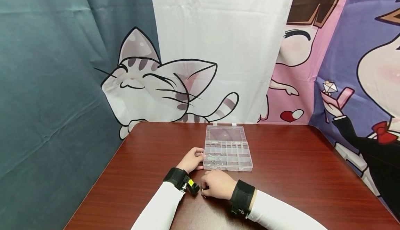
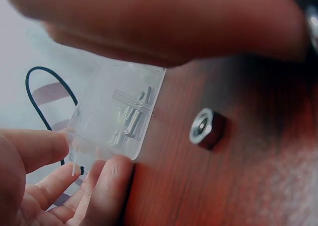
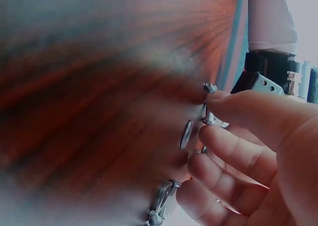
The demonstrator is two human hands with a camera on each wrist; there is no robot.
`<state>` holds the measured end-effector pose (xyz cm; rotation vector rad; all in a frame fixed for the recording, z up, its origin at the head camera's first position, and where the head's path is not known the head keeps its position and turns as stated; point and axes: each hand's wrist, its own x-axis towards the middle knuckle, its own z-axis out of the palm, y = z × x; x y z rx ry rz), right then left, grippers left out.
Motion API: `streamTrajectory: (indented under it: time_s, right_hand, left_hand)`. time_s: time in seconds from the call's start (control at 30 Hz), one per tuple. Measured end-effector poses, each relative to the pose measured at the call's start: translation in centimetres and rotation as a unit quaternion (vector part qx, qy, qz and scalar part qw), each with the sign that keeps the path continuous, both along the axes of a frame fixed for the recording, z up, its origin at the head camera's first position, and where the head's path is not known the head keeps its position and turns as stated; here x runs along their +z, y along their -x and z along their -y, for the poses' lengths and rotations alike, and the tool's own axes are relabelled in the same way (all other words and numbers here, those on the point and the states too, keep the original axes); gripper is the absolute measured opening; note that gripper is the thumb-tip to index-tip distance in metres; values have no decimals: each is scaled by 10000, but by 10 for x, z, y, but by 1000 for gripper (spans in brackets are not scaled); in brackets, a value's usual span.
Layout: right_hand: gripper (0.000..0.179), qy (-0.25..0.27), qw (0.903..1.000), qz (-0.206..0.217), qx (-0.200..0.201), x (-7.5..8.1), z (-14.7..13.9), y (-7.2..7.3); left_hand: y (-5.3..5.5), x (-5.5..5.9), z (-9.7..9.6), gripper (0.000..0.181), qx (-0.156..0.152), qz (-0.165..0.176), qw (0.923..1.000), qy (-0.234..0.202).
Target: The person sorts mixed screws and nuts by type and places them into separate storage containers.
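Compartment box (image 1: 244, 159), clear plastic, lid (image 1: 225, 133) folded open, silvery screws (image 2: 134, 121) inside

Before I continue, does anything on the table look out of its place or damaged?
Yes. A metal nut lies loose on the table, outside the clear box, and a metal ring shows near the fingers of the right hand. They look astray because other small hardware sits inside the box. I see no clear damage.

Beyond the left hand (image 1: 191, 160), a printed cat (image 1: 156, 87) adorns the cloth backdrop (image 1: 218, 22); below it, the reddish-brown table (image 1: 281, 160).
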<state>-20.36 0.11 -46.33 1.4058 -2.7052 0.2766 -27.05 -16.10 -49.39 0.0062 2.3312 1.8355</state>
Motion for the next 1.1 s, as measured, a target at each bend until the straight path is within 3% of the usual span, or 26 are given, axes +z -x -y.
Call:
streamTrajectory:
  time_s: [0.33, 0.47, 0.7, 0.93, 1.1]
  right_hand:
    - [17, 9, 10000, 39, 57, -1, 1, 0]
    - [13, -3, 9999, -72, 99, 0, 1, 1]
    - [14, 56, 9999, 10, 106, 2, -2, 3]
    - [11, 283, 9978, 471, -380, 7, -12, 17]
    - [8, 625, 9945, 315, -785, 8, -25, 36]
  left_hand:
    - [1, -1, 0, 41, -35, -2, 10000, -58]
    - [-2, 5, 0, 42, -57, -21, 9999, -103]
    - [1, -1, 1, 42, 6, 26, 10000, -9]
    - [-1, 2, 1, 40, -15, 17, 10000, 26]
    - [-1, 2, 0, 42, -33, 27, 10000, -82]
